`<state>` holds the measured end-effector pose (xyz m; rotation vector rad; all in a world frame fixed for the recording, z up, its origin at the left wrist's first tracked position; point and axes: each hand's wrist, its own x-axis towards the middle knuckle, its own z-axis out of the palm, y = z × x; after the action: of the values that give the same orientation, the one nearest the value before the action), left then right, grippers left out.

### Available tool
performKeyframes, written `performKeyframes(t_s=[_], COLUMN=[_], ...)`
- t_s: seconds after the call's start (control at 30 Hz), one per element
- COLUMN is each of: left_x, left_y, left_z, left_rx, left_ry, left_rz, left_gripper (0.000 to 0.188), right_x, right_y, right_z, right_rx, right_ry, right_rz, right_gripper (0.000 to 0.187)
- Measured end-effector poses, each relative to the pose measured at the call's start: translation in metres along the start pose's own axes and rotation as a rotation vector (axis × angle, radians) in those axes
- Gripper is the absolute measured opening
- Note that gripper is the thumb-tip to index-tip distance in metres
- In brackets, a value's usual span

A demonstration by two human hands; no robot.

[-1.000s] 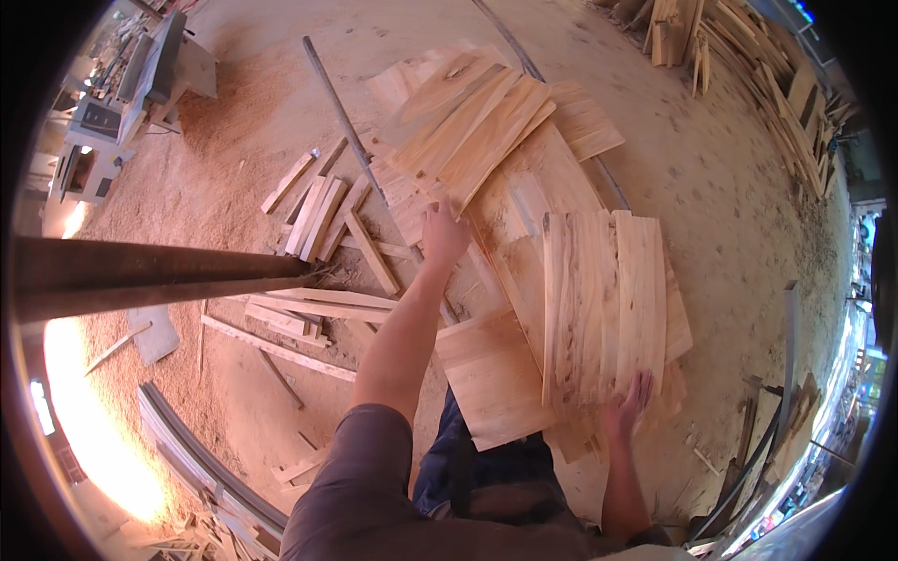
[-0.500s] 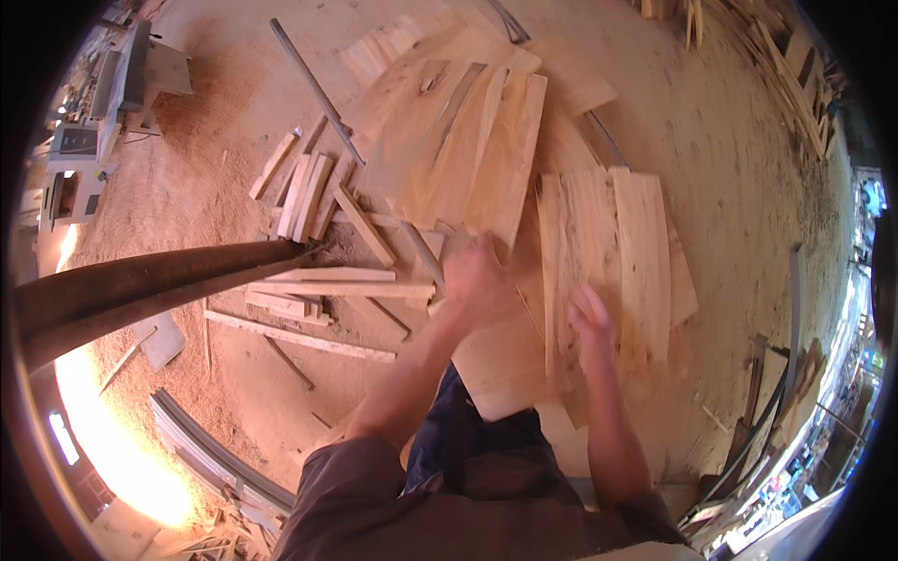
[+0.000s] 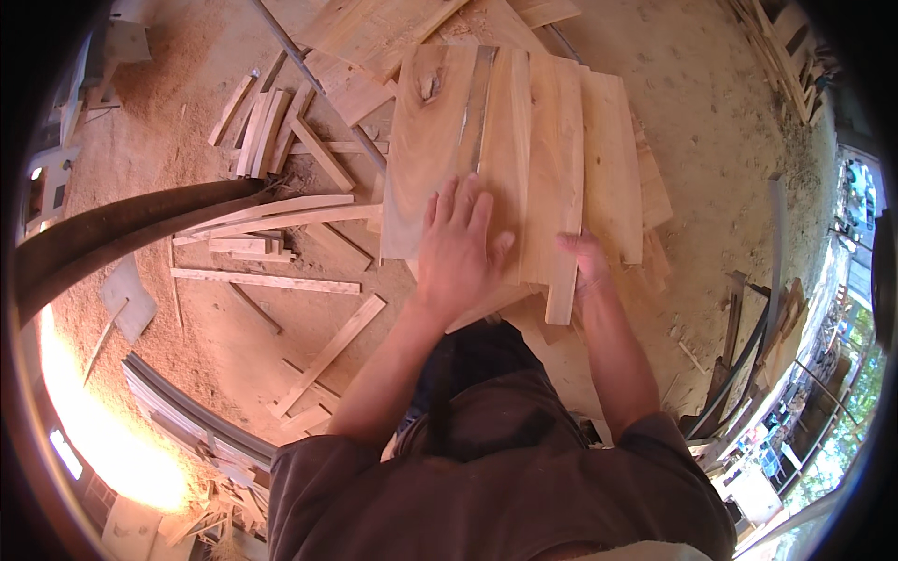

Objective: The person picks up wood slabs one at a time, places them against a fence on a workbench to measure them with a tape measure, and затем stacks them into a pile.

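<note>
A wooden panel (image 3: 505, 140) of several joined boards lies before me, with a knot and a dark streak on its left half. Its near edge is uneven, one strip jutting toward me. My left hand (image 3: 460, 243) rests flat on the near left part of the panel, fingers stretched away from me. At the near right edge, my right hand (image 3: 587, 262) grips the panel with the thumb on top; its other fingers are hidden below. Another wooden panel (image 3: 613, 168) shows from underneath on the right.
Larger wooden panels (image 3: 374, 33) lie beyond. Loose wood strips (image 3: 271, 131) are scattered on the left, near a dark metal beam (image 3: 140, 220). A long bar (image 3: 290, 51) slants across the far left. Scrap lumber (image 3: 776, 56) is heaped at the far right, and metal lengths (image 3: 196, 411) lie near left.
The knotted panel has shifted right and toward me, now covering the panel on the right. My left hand has gone from its near edge to flat on top; my right hand has taken its right edge.
</note>
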<state>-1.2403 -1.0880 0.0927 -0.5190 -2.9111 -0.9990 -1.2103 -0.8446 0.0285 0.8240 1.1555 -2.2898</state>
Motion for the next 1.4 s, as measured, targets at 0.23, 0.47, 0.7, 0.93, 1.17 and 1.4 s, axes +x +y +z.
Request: performKeyframes(t_s=[0.23,0.47,0.7,0.93,1.17,1.4], left_x=[-0.018,0.004,0.065,0.017,0.087,0.208], left_y=[0.083,0.144,0.092,-0.069,-0.241,-0.341], left_z=[0.023,0.042,0.048,0.059,0.002,0.037], left_rx=[0.01,-0.641,-2.281,-1.318,-1.259,-1.223], left_ry=[-0.024,-0.121,-0.036,-0.045,0.171,0.174], left_rz=[0.124,-0.003,-0.559,-1.219,-1.033,-0.948], left_gripper=[0.058,0.074,0.074,0.019,0.024,0.021], right_x=[-0.086,-0.156,-0.127,-0.01,0.009,0.016], right_y=[-0.026,-0.109,-0.056,0.062,0.069,0.056], right_z=[-0.028,-0.023,0.093,0.062,0.051,0.063], right_rx=[0.126,-0.475,-2.26,-1.895,-1.659,-1.733], right_ry=[-0.073,0.109,0.569,0.268,0.287,0.292], right_rz=[-0.251,-0.422,-0.861,-0.563,-0.631,-0.668], right_gripper=[0.078,0.074,0.057,0.077,0.079,0.074])
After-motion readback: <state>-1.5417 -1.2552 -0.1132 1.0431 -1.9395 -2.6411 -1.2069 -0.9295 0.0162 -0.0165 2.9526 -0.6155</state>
